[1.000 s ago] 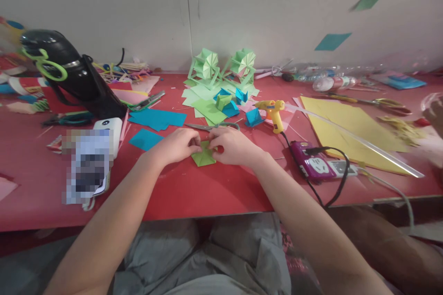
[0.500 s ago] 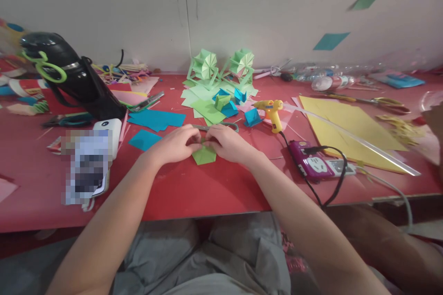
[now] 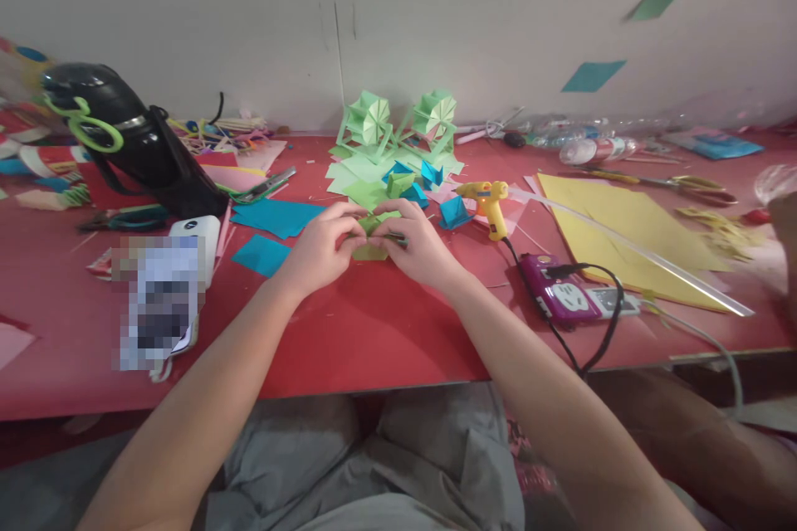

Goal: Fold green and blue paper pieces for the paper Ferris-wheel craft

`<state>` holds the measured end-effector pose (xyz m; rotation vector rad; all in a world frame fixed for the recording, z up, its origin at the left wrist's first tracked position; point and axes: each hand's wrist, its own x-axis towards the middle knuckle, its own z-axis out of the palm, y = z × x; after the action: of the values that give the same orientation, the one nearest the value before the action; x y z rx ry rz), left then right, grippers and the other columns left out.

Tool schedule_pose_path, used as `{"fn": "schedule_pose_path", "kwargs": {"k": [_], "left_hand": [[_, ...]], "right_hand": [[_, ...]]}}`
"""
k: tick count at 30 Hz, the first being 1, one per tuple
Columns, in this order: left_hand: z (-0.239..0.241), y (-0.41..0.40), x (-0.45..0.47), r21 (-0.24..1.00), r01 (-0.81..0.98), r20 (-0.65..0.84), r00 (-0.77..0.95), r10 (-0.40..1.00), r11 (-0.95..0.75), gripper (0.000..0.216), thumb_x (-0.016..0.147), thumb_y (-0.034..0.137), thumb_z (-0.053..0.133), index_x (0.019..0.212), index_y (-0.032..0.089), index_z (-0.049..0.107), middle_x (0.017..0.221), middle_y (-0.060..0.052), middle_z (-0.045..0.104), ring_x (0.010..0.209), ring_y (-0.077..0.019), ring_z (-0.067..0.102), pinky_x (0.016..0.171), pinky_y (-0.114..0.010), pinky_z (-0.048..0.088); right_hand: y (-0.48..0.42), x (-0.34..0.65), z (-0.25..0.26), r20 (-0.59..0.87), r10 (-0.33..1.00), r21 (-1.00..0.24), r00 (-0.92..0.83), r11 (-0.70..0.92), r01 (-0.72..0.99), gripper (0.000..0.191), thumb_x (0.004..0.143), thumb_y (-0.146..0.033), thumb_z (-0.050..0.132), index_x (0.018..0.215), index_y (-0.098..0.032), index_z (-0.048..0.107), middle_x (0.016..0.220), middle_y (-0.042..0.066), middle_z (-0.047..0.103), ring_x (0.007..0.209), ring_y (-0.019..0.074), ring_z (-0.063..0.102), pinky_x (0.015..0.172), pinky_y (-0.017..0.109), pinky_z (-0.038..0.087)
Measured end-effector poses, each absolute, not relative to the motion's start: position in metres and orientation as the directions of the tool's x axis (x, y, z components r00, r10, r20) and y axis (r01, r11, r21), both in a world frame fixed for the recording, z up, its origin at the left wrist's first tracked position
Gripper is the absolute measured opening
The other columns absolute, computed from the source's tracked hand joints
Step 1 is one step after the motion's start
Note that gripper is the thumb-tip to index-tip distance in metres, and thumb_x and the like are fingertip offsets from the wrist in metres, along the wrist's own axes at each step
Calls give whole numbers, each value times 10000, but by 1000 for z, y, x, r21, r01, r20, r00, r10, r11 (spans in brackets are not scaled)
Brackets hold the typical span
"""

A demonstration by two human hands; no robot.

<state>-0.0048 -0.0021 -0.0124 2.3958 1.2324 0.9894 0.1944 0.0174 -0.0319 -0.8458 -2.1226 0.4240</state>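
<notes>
Both of my hands meet over the middle of the red table (image 3: 349,332). My left hand (image 3: 320,247) and my right hand (image 3: 418,242) pinch a small folded green paper piece (image 3: 372,236) between their fingertips, held just above the table. Their fingers are closed on the paper. Most of the piece is hidden by my fingers. Just beyond my hands lie loose light-green sheets (image 3: 364,182) and small blue folded pieces (image 3: 434,174). Two finished green paper wheels (image 3: 398,123) stand by the wall.
A yellow glue gun (image 3: 491,202) and a purple power strip (image 3: 564,299) with a black cable lie to the right. Yellow paper (image 3: 623,224) under a clear ruler sits further right. Blue sheets (image 3: 277,216), a black bag (image 3: 134,137) and a white device (image 3: 196,236) are on the left.
My hands have lifted the green piece off the table and moved it further from me. The flat green shape that showed below my fingers is now mostly covered.
</notes>
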Motion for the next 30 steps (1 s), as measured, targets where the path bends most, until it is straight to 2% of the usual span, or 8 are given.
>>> {"fn": "schedule_pose_path", "kwargs": {"k": [6, 13, 16, 19, 22, 24, 26, 30], "left_hand": [[-9, -2, -5, 481, 619, 494, 393, 775, -621, 157, 885, 109, 523, 780, 180, 616, 1239, -105, 658, 1142, -239, 631, 993, -410, 492], [-9, -2, -8, 462, 601, 548, 385, 743, -652, 157, 904, 150, 546, 794, 192, 650, 1251, -95, 678, 1139, -239, 644, 978, -408, 503], [-10, -2, -11, 470, 569, 561, 397, 726, -674, 109, 900, 199, 592, 822, 195, 670, 1172, -84, 714, 1059, -222, 673, 949, -380, 518], [-11, -3, -12, 499, 578, 518, 399, 756, -646, 60, 873, 184, 600, 846, 196, 653, 1004, -54, 735, 917, -187, 688, 872, -333, 538], [-11, -4, -11, 541, 608, 449, 376, 810, -582, 103, 836, 153, 603, 925, 203, 605, 950, -27, 720, 883, -173, 687, 826, -301, 537], [-10, -5, -10, 531, 638, 428, 366, 827, -557, 221, 820, 139, 606, 1025, 212, 573, 976, -26, 714, 915, -182, 685, 816, -301, 527], [-9, -6, -8, 445, 686, 432, 400, 809, -576, 268, 808, 115, 590, 1054, 216, 558, 992, -33, 705, 946, -202, 670, 826, -320, 506], [-9, -4, -8, 267, 740, 306, 542, 783, -617, 121, 783, 107, 551, 840, 212, 532, 880, -37, 655, 861, -219, 623, 733, -319, 449]], "right_hand": [[21, 193, -31, 617, 661, -513, -426, 749, 420, 154, 882, -174, 625, 731, -194, 641, 1118, 103, 639, 1113, 254, 520, 1001, 465, 416], [19, 199, -24, 529, 740, -655, -416, 667, 354, 109, 835, -259, 698, 764, -192, 650, 1398, 125, 542, 1296, 280, 517, 1053, 474, 425], [18, 198, -28, 499, 771, -741, -395, 616, 267, 90, 842, -243, 657, 833, -189, 586, 1201, 123, 652, 1052, 222, 651, 877, 378, 525], [17, 196, -33, 477, 799, -767, -366, 582, 270, 189, 835, -261, 655, 970, -199, 539, 944, 57, 678, 776, 161, 643, 713, 305, 526], [16, 195, -35, 509, 757, -693, -410, 643, 326, 297, 840, -198, 621, 1127, -207, 543, 955, 54, 673, 813, 166, 637, 746, 305, 519], [17, 194, -36, 557, 687, -595, -467, 722, 354, 243, 849, -137, 570, 1079, -210, 599, 968, 65, 664, 894, 182, 628, 799, 316, 510], [18, 193, -37, 594, 621, -498, -511, 783, 373, 163, 850, -108, 545, 941, -206, 639, 961, 75, 649, 947, 199, 607, 844, 332, 495], [18, 190, -40, 529, 592, -430, -608, 805, 409, 149, 822, -74, 549, 824, -206, 620, 942, 72, 632, 933, 207, 579, 846, 333, 470]]}}
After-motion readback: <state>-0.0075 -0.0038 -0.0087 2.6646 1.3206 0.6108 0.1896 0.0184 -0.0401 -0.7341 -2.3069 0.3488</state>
